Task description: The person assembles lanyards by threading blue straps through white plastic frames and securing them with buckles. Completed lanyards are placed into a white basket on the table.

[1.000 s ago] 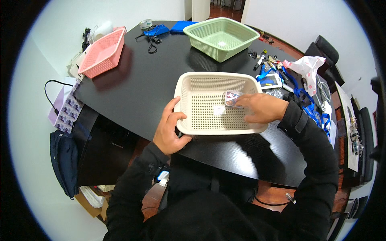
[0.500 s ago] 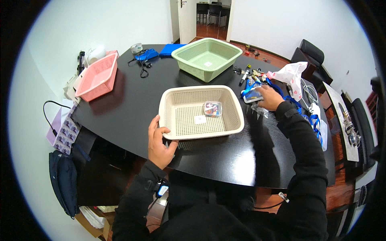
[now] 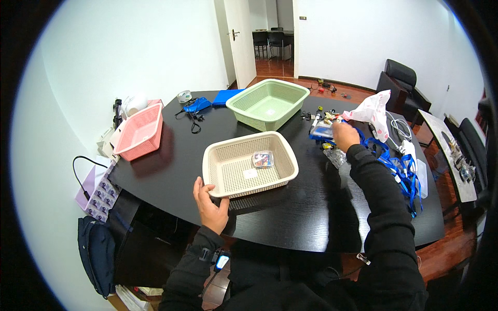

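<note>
A cream plastic basket (image 3: 220, 189) with perforated walls rests near the front of the dark table. My left hand (image 3: 211, 209) grips its near left corner, fingers over the rim and thumb against the outside wall. In the basket lie a small clear box with colourful contents (image 3: 263, 159) and a white label (image 3: 250, 174). Farther right, my right hand (image 3: 346, 136) is closed at the edge of a clear badge holder (image 3: 322, 130) with blue on it; its fingertips are partly hidden. Crinkled clear plastic wrap (image 3: 335, 156) lies just below that hand.
A green basket (image 3: 251, 121) stands at the back, a pink one (image 3: 140, 139) at the left. Blue lanyards (image 3: 399, 171), a pink-dotted white bag (image 3: 369, 110) and small loose items crowd the right side. A black cable (image 3: 194, 122) lies back left.
The whole view has tilted upward. The cream basket has turned slightly and shifted left with my left hand on it. My right hand has closed on the badge holder and moved it amid the lanyards.
</note>
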Demonstrator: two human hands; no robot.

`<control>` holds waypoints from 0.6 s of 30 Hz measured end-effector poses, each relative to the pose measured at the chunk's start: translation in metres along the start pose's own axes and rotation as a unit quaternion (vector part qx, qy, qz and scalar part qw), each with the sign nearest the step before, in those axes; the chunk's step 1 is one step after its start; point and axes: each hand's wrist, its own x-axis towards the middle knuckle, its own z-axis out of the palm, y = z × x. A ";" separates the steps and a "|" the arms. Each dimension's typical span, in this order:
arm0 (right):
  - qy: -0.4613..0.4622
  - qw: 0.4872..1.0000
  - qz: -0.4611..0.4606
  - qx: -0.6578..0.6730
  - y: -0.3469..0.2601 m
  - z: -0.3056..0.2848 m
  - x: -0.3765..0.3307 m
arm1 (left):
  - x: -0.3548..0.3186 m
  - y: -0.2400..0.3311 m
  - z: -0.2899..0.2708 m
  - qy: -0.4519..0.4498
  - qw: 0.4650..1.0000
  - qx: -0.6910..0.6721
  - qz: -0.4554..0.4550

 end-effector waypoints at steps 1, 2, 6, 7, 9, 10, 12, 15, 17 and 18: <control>0.012 0.999 0.039 -0.004 0.005 -0.006 0.007 | -0.001 -0.001 0.000 0.006 1.000 -0.004 0.007; 0.043 0.997 0.066 0.026 0.011 -0.012 0.011 | -0.002 -0.002 0.001 0.012 1.000 -0.009 0.013; 0.158 0.959 0.115 0.207 0.034 -0.067 0.033 | -0.002 0.005 -0.004 -0.010 0.998 -0.065 -0.008; 0.194 0.947 0.124 0.224 0.038 -0.088 0.035 | -0.001 0.010 -0.006 -0.014 0.999 -0.040 0.018; 0.184 0.880 0.162 0.407 0.039 -0.136 0.036 | 0.002 0.024 -0.011 -0.022 0.997 0.008 0.070; 0.197 0.855 0.140 0.459 0.036 -0.160 0.031 | 0.005 0.034 -0.013 -0.021 0.992 -0.001 0.122; 0.212 0.819 0.094 0.525 0.028 -0.206 0.019 | 0.011 0.055 -0.014 -0.037 0.982 -0.006 0.187; 0.213 0.793 0.059 0.567 -0.001 -0.244 -0.005 | 0.018 0.094 -0.008 -0.058 0.961 -0.040 0.267; 0.157 0.811 0.063 0.560 -0.026 -0.253 -0.027 | 0.025 0.121 0.005 -0.083 0.947 -0.091 0.297; 0.118 0.801 0.072 0.582 -0.040 -0.250 -0.041 | 0.028 0.135 0.015 -0.122 0.937 -0.155 0.290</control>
